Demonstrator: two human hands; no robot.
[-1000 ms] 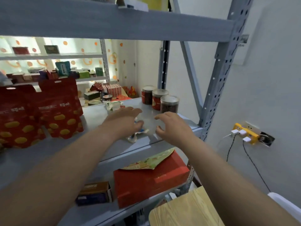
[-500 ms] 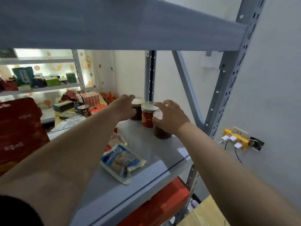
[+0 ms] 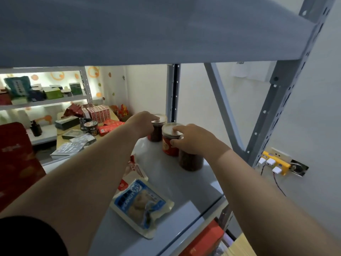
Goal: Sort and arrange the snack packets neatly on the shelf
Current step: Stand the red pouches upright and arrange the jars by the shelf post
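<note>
- The peanut packet lies flat near the front edge of the shelf, a red packet tucked just behind it. Nobody is touching either one.
- A second ago both hands hovered over that packet; now they are at the jars in the back corner, much as half a second ago.
- The left hand has its fingers curled over the lid of the back jar, holding it.
- The right hand is wrapped round the top of the front jar, thumb against its side.
- One right finger stretches onto the lid of the red jar, which stands between the other two.
</note>
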